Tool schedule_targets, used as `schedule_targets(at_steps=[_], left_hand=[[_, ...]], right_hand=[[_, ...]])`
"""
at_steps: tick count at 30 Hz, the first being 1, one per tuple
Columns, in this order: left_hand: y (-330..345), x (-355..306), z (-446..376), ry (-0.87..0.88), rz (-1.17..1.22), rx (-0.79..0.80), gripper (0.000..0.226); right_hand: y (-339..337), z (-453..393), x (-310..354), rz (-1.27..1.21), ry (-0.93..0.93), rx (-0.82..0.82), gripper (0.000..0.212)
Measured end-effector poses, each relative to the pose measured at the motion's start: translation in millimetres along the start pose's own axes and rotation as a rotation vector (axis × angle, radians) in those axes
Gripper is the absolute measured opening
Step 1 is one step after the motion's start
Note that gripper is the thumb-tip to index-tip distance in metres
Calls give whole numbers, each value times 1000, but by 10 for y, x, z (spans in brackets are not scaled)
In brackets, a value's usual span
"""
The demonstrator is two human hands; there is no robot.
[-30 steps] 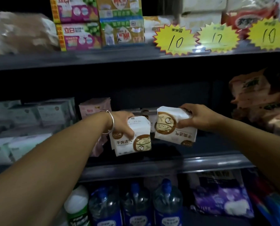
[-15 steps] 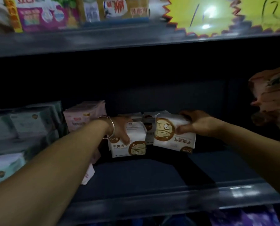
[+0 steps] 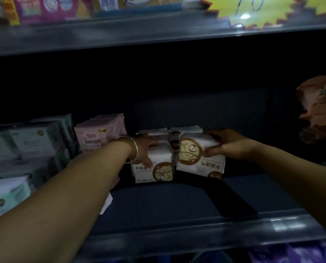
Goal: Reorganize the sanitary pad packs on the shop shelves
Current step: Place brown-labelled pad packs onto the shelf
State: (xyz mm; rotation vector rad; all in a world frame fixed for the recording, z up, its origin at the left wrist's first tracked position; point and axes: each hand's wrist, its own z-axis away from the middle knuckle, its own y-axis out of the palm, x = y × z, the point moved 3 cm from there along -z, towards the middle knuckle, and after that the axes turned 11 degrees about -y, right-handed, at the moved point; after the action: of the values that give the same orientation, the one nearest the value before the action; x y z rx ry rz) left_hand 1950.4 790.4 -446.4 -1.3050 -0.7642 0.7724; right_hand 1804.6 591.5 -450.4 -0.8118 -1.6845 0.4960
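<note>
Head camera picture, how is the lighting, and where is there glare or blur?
Head view: dim overall, with the back of the dark middle shelf nearly black; glare spots sit on the yellow starburst price tag and the shelf's front rail; the colourful packs on the top shelf are blurred; the two white packs with brown round prints are the most legible things.

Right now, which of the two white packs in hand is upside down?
The white pack in the right hand: its printed characters read inverted. The pack under the left hand has upright text.
</note>
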Motion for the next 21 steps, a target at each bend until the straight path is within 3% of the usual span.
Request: schedule_targets(at_steps=[3, 6, 10, 12, 14, 17, 21], left_hand=[[-47, -102, 94, 40, 106, -41, 94], [-117, -261, 186, 103, 405, -90, 99], [-161, -565, 393, 277, 892, 46, 56], [-105, -704, 469, 294, 1095, 180, 52], [-70, -790, 479, 253, 1212, 211, 50], [-125, -801, 456, 146, 1159, 59, 73], [-248, -831, 444, 184, 832, -47, 79]], right_hand=[[-42, 43, 27, -68, 14, -11, 51], [-79, 89, 44, -224, 26, -68, 42], [-50, 148, 35, -544, 84, -163, 50], [-8, 193, 39, -686, 109, -180, 50], [35, 249, 18, -746, 110, -161, 50], [44, 337, -26, -613, 82, -113, 58], [-148, 362, -86, -487, -2, -220, 100]])
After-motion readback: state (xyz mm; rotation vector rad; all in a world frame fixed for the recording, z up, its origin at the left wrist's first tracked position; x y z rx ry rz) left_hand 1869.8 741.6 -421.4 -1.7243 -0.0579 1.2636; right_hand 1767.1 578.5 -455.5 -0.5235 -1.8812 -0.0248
